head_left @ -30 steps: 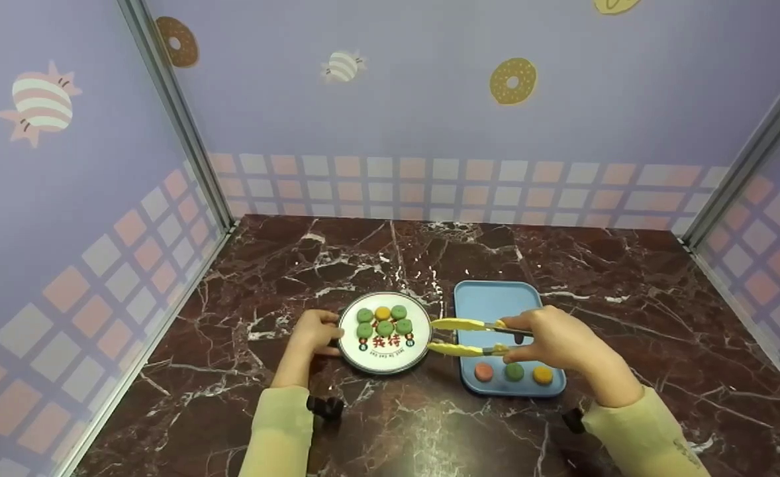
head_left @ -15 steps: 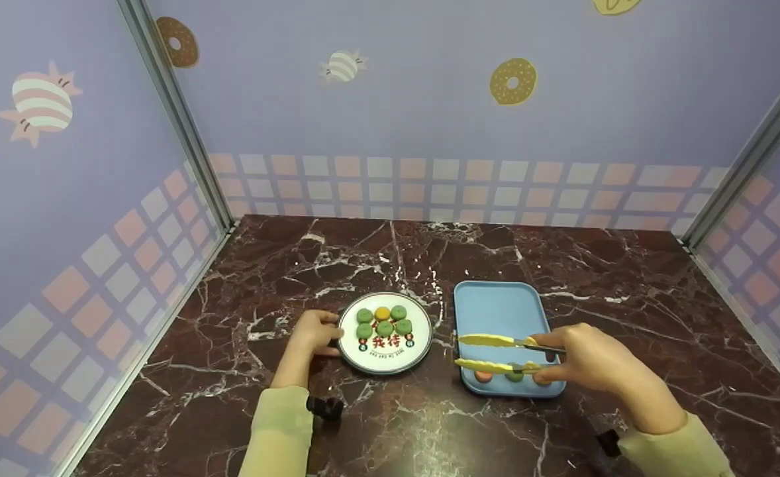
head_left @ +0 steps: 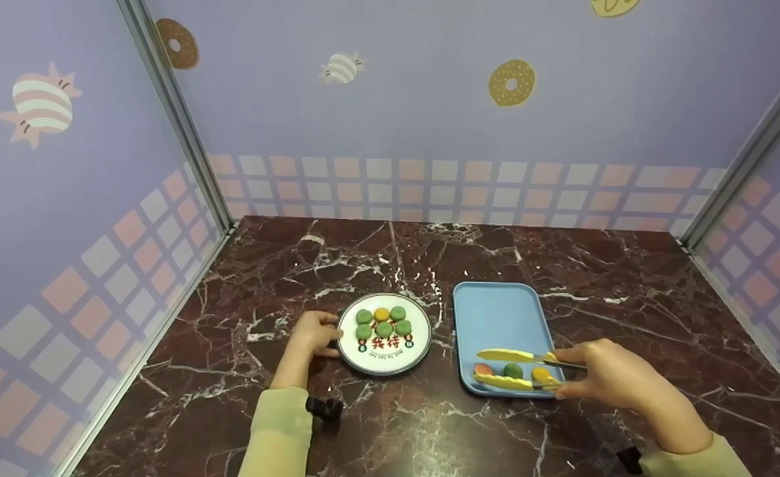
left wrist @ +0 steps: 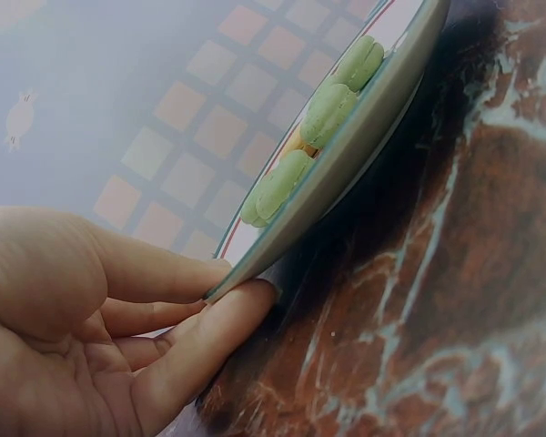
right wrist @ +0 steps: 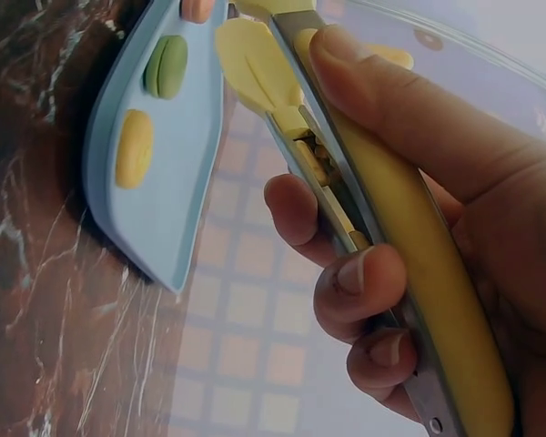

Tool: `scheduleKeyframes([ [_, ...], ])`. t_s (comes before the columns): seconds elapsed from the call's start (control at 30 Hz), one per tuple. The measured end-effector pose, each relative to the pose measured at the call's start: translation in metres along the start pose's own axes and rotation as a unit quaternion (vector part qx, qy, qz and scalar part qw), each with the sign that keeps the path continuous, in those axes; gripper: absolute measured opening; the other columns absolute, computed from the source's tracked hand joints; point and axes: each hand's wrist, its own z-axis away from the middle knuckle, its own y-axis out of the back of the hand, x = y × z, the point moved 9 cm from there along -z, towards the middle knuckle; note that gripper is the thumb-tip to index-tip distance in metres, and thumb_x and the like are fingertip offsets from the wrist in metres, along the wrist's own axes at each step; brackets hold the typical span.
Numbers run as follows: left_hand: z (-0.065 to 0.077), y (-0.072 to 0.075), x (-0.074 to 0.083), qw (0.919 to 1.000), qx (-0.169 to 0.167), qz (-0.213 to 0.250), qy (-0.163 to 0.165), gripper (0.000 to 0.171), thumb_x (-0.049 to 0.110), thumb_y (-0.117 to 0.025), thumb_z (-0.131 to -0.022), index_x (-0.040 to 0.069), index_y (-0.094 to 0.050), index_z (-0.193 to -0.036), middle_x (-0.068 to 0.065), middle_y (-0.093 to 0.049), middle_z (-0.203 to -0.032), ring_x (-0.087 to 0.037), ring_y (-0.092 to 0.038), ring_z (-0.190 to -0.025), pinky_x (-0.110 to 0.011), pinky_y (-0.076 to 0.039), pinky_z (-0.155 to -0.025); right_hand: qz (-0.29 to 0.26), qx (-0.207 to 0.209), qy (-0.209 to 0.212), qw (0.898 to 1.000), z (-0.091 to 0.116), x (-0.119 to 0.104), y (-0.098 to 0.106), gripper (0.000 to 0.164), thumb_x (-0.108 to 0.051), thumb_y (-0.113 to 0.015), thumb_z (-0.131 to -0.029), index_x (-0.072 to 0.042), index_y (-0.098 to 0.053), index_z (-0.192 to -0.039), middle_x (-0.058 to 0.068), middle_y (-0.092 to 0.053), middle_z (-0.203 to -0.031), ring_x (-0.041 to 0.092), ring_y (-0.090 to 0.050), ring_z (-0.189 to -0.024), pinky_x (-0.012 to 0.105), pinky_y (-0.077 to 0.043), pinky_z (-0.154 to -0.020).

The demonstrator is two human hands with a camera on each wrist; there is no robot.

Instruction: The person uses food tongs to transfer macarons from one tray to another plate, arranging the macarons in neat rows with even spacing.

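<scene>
My left hand (head_left: 312,334) pinches the left rim of a round white plate (head_left: 396,361) between thumb and fingers, as the left wrist view shows (left wrist: 118,319). Several green macarons (head_left: 384,329) and a yellow macaron (head_left: 381,314) lie on it in two rows. In my right hand (head_left: 618,374) are yellow-tipped tongs (right wrist: 409,228), their tips apart over the near end of a blue tray (head_left: 499,318). Beneath the tips, in a row, are a pink macaron (head_left: 483,369), a green macaron (right wrist: 166,67) and a yellow macaron (right wrist: 134,148). Nothing is gripped between the tips.
Both plate and tray stand on a dark red marbled tabletop (head_left: 363,430), with a gap between them. Purple panels (head_left: 423,119) with candy and doughnut pictures enclose the back and sides, joined by metal corner posts (head_left: 185,119).
From beside the plate, the tongs in my right hand have moved right and toward me, to over the macarons in the tray. My left hand and the plate stay put.
</scene>
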Motion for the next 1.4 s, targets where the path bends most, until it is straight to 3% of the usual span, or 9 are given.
scheduleKeyframes([
  [0.1, 0.0003, -0.0004, 0.0004, 1.0, -0.001, -0.001, -0.002, 0.046, -0.006, -0.063, -0.096, -0.014, -0.053, -0.14, -0.039, -0.054, -0.14, -0.043, -0.072, -0.102, -0.032, -0.07, -0.064, -0.003, -0.004, -0.001, 1.0, 0.002, 0.002, -0.0015, 0.062, -0.039, -0.09, -0.075, -0.004, -0.075, -0.124, 0.016, -0.078, -0.113, 0.014, -0.073, -0.076, 0.028, -0.059, -0.059],
  [0.23, 0.0001, -0.0011, 0.0006, 1.0, -0.004, 0.001, -0.002, 0.046, -0.006, -0.063, -0.096, -0.014, -0.053, -0.14, -0.039, -0.054, -0.14, -0.042, -0.073, -0.101, -0.033, -0.071, -0.065, -0.002, -0.009, -0.005, 1.0, 0.0034, 0.0036, -0.0023, 0.062, -0.039, -0.091, -0.075, -0.004, -0.075, -0.123, 0.015, -0.079, -0.111, 0.02, -0.076, -0.083, 0.032, -0.063, -0.062],
  [0.4, 0.0006, -0.0012, 0.0008, 1.0, -0.008, -0.003, -0.002, 0.046, -0.006, -0.062, -0.097, -0.013, -0.052, -0.142, -0.038, -0.053, -0.142, -0.043, -0.071, -0.106, -0.033, -0.071, -0.066, -0.007, -0.025, -0.031, 0.999, 0.004, 0.0088, -0.0041, 0.064, -0.043, -0.09, -0.074, -0.007, -0.075, -0.125, 0.016, -0.078, -0.115, 0.017, -0.074, -0.081, 0.027, -0.054, -0.057],
  [0.6, 0.0009, -0.0004, 0.0001, 1.0, -0.004, -0.002, -0.001, 0.046, -0.006, -0.062, -0.097, -0.013, -0.053, -0.141, -0.037, -0.057, -0.138, -0.043, -0.07, -0.108, -0.032, -0.071, -0.066, 0.0, -0.031, -0.039, 0.999, 0.0038, 0.0093, -0.0044, 0.063, -0.044, -0.09, -0.074, -0.009, -0.076, -0.125, 0.015, -0.078, -0.115, 0.029, -0.076, -0.092, 0.037, -0.063, -0.063],
  [0.73, 0.0007, -0.0002, 0.0001, 1.0, -0.002, -0.001, 0.0, 0.046, -0.006, -0.062, -0.096, -0.013, -0.054, -0.141, -0.037, -0.057, -0.138, -0.043, -0.071, -0.105, -0.033, -0.071, -0.066, -0.003, -0.036, -0.047, 0.998, 0.003, 0.0093, -0.0046, 0.061, -0.042, -0.09, -0.075, -0.01, -0.076, -0.125, 0.014, -0.078, -0.116, 0.02, -0.074, -0.085, 0.032, -0.059, -0.061],
  [0.87, 0.0008, -0.0003, 0.0007, 1.0, -0.001, -0.002, -0.003, 0.046, -0.006, -0.062, -0.096, -0.013, -0.053, -0.141, -0.037, -0.056, -0.139, -0.042, -0.072, -0.104, -0.033, -0.071, -0.066, -0.011, -0.046, -0.057, 0.997, 0.0027, 0.0099, -0.0064, 0.06, -0.04, -0.09, -0.076, -0.011, -0.075, -0.127, 0.014, -0.078, -0.116, 0.006, -0.062, -0.069, 0.024, -0.046, -0.056],
  [0.93, 0.0005, -0.0006, 0.0008, 1.0, -0.001, -0.004, -0.004, 0.046, -0.006, -0.062, -0.096, -0.014, -0.053, -0.141, -0.038, -0.056, -0.139, -0.043, -0.072, -0.103, -0.033, -0.071, -0.066, -0.012, -0.05, -0.06, 0.997, 0.0028, 0.0098, -0.0071, 0.06, -0.041, -0.089, -0.077, -0.011, -0.075, -0.127, 0.013, -0.078, -0.116, 0.005, -0.062, -0.068, 0.024, -0.045, -0.056],
  [1.2, 0.0013, -0.001, 0.0012, 1.0, -0.004, -0.003, -0.005, 0.046, -0.006, -0.062, -0.096, -0.014, -0.053, -0.14, -0.038, -0.057, -0.138, -0.041, -0.073, -0.102, -0.033, -0.071, -0.066, -0.004, -0.05, -0.053, 0.997, 0.002, 0.0079, -0.006, 0.058, -0.04, -0.089, -0.077, -0.011, -0.076, -0.125, 0.011, -0.079, -0.114, 0.023, -0.074, -0.088, 0.033, -0.058, -0.061],
  [1.4, 0.0007, -0.0001, 0.0002, 1.0, -0.006, -0.004, 0.002, 0.046, -0.004, -0.063, -0.097, -0.012, -0.054, -0.141, -0.036, -0.057, -0.138, -0.04, -0.073, -0.099, -0.033, -0.071, -0.066, -0.004, -0.039, -0.039, 0.998, 0.0028, 0.0056, -0.0044, 0.056, -0.041, -0.089, -0.076, -0.012, -0.077, -0.122, 0.008, -0.08, -0.109, 0.013, -0.071, -0.079, 0.028, -0.055, -0.057],
])
